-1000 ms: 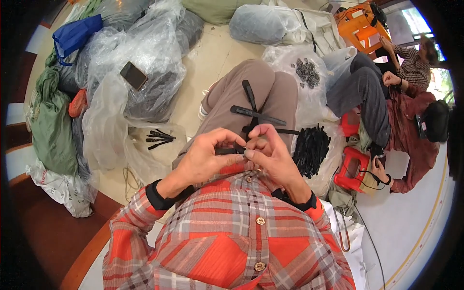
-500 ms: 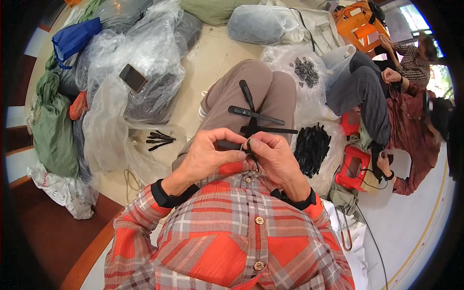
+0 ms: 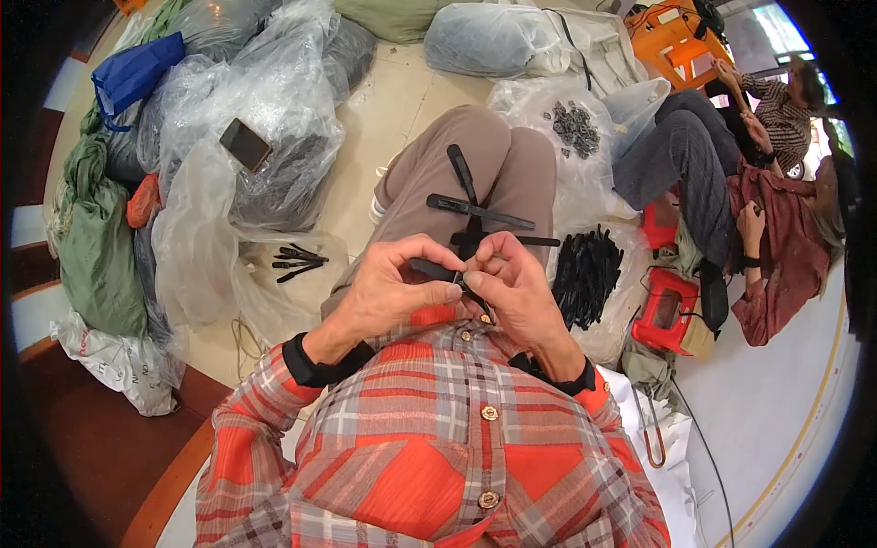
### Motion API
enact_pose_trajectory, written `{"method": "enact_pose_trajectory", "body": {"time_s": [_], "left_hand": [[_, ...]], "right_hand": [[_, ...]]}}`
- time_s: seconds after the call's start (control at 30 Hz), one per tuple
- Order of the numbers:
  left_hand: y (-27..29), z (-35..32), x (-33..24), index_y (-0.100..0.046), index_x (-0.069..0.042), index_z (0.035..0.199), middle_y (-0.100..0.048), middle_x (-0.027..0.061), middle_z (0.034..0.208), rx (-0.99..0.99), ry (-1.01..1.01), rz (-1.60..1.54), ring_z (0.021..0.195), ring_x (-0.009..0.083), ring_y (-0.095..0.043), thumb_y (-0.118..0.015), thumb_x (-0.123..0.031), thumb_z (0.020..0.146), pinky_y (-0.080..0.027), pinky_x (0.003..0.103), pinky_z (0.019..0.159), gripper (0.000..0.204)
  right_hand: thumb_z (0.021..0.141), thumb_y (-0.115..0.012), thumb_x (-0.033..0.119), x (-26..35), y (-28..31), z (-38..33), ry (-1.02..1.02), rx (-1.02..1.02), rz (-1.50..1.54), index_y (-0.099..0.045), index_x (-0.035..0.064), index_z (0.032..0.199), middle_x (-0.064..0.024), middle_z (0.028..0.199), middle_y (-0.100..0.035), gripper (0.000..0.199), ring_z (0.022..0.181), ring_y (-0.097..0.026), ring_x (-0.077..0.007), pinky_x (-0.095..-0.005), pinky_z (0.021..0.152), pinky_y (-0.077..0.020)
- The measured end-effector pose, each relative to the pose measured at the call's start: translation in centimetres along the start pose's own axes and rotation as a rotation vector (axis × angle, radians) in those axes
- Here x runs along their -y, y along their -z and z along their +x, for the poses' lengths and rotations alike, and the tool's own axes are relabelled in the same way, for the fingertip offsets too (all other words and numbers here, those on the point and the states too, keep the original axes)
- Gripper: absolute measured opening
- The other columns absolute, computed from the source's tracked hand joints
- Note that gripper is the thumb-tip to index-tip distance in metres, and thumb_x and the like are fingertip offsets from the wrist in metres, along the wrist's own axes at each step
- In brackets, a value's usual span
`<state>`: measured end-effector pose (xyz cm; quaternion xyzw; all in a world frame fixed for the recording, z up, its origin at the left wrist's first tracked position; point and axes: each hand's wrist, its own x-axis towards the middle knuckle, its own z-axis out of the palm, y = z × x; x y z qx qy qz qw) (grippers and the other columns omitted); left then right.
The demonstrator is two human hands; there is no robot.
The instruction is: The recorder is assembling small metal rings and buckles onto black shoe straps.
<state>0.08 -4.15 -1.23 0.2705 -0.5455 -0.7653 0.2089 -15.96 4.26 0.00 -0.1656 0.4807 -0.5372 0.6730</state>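
Note:
Over my lap, my left hand [image 3: 384,288] pinches a dark, narrow strap-like piece [image 3: 432,268] between thumb and fingers. My right hand [image 3: 516,283] meets it at the other end, its thumb and forefinger closed around a small part near a thin ring-like loop; the fingertips hide most of that part. On my thighs just beyond lie several similar black pieces, among them an upright one [image 3: 460,173] and a crosswise one [image 3: 484,214]. A dense bundle of black pieces [image 3: 586,279] rests on plastic to the right of my knee.
Several black pieces [image 3: 298,262] lie on clear plastic at left. A phone [image 3: 246,144] sits on large plastic-wrapped bags [image 3: 283,91]. Small dark grey parts [image 3: 575,129] are heaped on a plastic bag at right. Beyond are a red stool [image 3: 664,310] and two other people seated close by.
More of the dark piece shows between my hands, and my right fingers have lifted and parted slightly. The nearer person's hand at right has moved up, away from the red stool.

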Motion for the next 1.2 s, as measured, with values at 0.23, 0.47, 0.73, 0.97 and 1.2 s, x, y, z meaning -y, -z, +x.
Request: {"method": "enact_pose_trajectory", "body": {"time_s": [0.23,0.47,0.73,0.97,1.2], "left_hand": [[0.1,-0.1,0.0,-0.061,0.001,0.091,-0.059,0.0022,0.088,0.015,-0.01,-0.02,0.078,0.0072,-0.056,-0.067,0.0,0.072,-0.047,0.02,0.067,0.02],[0.3,-0.3,-0.3,-0.06,0.002,0.091,-0.059,0.0032,0.087,0.076,-0.126,0.145,0.076,0.0089,-0.058,-0.067,0.001,0.072,-0.047,0.02,0.066,0.02],[0.1,-0.6,-1.2,-0.06,0.001,0.088,-0.058,0.0051,0.088,0.061,0.155,-0.105,0.08,0.0106,-0.056,-0.07,0.002,0.067,-0.045,0.023,0.07,0.023],[0.9,-0.3,-0.9,-0.061,-0.001,0.084,-0.054,0.0046,0.084,0.118,0.027,0.039,0.08,0.0122,-0.054,-0.071,0.001,0.065,-0.043,0.024,0.071,0.021],[0.7,-0.1,0.0,-0.062,-0.001,0.085,-0.052,0.0045,0.088,0.124,-0.047,0.057,0.079,0.0116,-0.055,-0.071,-0.002,0.068,-0.044,0.025,0.072,0.019]], "right_hand": [[0.08,-0.06,0.004,0.0,0.1,0.1,-0.02,0.016,-0.076,-0.04,0.0048,0.094,-0.0019,0.077,-0.054,0.025,0.059,-0.05,-0.0046,-0.018,0.048,-0.0383],[0.084,-0.058,0.012,0.4,-0.1,0.1,-0.145,0.083,-0.171,-0.049,0.0023,0.092,-0.0013,0.073,-0.056,0.016,0.062,-0.053,-0.0049,-0.0175,0.051,-0.0408],[0.089,-0.05,0.017,1.6,0.4,0.0,-0.287,0.279,-0.191,-0.052,-0.0009,0.093,-0.0049,0.075,-0.059,0.019,0.065,-0.057,-0.0106,-0.0208,0.057,-0.0455],[0.088,-0.051,0.017,1.4,0.1,-0.2,-0.304,0.262,-0.137,-0.052,-0.0012,0.091,-0.0078,0.076,-0.06,0.018,0.066,-0.06,-0.0139,-0.0233,0.058,-0.0483],[0.083,-0.06,0.021,0.7,-0.1,-0.2,-0.293,0.098,-0.313,-0.053,0.0031,0.085,-0.0059,0.069,-0.06,0.019,0.061,-0.062,-0.0134,-0.0201,0.053,-0.049]]}}
